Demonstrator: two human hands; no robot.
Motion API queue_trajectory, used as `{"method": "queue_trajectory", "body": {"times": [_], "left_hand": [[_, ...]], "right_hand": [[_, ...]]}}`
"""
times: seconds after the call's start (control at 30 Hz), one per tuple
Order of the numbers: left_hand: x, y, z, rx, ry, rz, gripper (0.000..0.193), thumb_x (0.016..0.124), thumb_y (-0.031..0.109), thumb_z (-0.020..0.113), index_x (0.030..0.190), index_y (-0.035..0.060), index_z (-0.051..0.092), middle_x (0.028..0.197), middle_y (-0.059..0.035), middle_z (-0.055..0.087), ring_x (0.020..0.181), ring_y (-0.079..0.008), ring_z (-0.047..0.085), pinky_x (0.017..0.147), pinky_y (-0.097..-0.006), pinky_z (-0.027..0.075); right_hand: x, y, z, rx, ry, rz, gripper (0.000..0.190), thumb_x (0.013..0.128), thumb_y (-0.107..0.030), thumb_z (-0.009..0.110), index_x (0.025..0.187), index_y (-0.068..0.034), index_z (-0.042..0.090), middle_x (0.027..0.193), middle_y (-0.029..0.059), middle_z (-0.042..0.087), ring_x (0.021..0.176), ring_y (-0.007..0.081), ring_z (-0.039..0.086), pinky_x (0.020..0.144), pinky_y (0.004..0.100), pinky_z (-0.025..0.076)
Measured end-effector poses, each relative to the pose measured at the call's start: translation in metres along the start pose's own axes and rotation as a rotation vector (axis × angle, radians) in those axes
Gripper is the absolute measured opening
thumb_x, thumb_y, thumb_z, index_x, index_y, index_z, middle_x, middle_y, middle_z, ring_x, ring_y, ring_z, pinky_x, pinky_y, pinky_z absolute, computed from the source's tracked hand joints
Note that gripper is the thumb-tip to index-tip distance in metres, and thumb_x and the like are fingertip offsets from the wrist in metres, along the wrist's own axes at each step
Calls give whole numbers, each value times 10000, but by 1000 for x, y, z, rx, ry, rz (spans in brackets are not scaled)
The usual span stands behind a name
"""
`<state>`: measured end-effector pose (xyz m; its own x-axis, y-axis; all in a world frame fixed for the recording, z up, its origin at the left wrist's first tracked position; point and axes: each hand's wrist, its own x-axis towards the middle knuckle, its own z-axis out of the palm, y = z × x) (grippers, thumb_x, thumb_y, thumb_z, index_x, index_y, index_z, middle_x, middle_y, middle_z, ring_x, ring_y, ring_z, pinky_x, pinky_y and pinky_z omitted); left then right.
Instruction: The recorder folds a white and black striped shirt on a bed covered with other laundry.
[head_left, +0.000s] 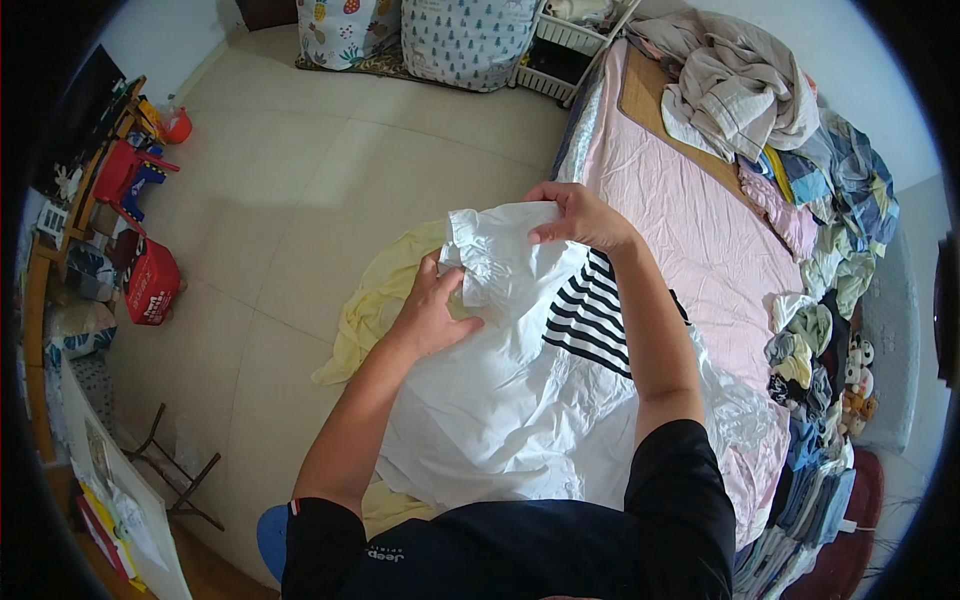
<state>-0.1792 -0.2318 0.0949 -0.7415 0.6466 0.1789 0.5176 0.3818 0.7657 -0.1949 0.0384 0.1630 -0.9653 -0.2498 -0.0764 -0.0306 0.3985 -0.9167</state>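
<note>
A white garment (480, 420) spreads over my lap and onto the bed's edge. Its gathered, elastic-looking cuff (480, 262) is raised in front of me. My left hand (435, 311) pinches the cuff's left edge between thumb and fingers. Farther right, my right hand (581, 217) grips the top edge of the same white sleeve, thumb on the near face and fingers behind. A black-and-white striped cloth (589, 315) lies beneath my right forearm, partly covered by the white fabric. Pale yellow cloth (382, 300) shows to the left, under the white garment.
To my right is a bed with a pink sheet (697, 232), heaped bedding (742, 82) and folded clothes (810, 487). A white rolling rack (559, 56) stands at its far end, beside stuffed storage bags (469, 45). Leftward are a red chair (120, 176) and a folding stand (180, 472).
</note>
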Motion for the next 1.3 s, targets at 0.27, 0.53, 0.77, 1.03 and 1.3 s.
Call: {"method": "queue_trajectory", "body": {"times": [0.27, 0.53, 0.77, 1.03, 1.3], "left_hand": [[-11, -18, 19, 19, 8, -20, 635, 603, 95, 805, 1175, 69, 530, 1324, -180, 313, 1172, -350, 433, 958, -418, 423], [-10, -19, 19, 3, 219, 79, 381, 678, 122, 750, 1017, 55, 591, 1261, -191, 427, 1122, -353, 484, 870, -404, 466], [-10, -19, -38, -179, 253, 24, 193, 821, 178, 651, 782, -11, 647, 894, -119, 600, 780, -216, 568, 689, -314, 451], [-10, -14, -33, -359, 272, -42, 270, 768, 20, 673, 620, -9, 450, 853, -96, 622, 688, -107, 524, 579, -249, 410], [-13, 7, -25, -463, 258, 70, 280, 752, -60, 619, 644, 26, 375, 976, -129, 649, 696, -76, 498, 560, -240, 407]], "right_hand": [[9, -3, 7, -52, 51, 13, 144, 870, -137, 633, 961, -26, 629, 801, -1, 622, 716, 72, 566, 659, 224, 470], [13, 1, 12, 168, 227, -1, 175, 944, -186, 542, 871, -41, 607, 723, -50, 550, 648, 39, 480, 585, 202, 407], [14, 11, 12, -4, 369, 74, 248, 937, -239, 536, 852, -17, 606, 699, -22, 544, 642, 60, 476, 591, 237, 411], [21, 1, 18, -110, 269, 23, 332, 871, -348, 615, 944, -24, 627, 720, 24, 560, 693, 106, 510, 628, 268, 423], [9, -35, 27, -304, -37, -277, 695, 682, -197, 737, 1319, -89, 483, 1122, 165, 595, 1031, 305, 561, 884, 381, 457]]}}
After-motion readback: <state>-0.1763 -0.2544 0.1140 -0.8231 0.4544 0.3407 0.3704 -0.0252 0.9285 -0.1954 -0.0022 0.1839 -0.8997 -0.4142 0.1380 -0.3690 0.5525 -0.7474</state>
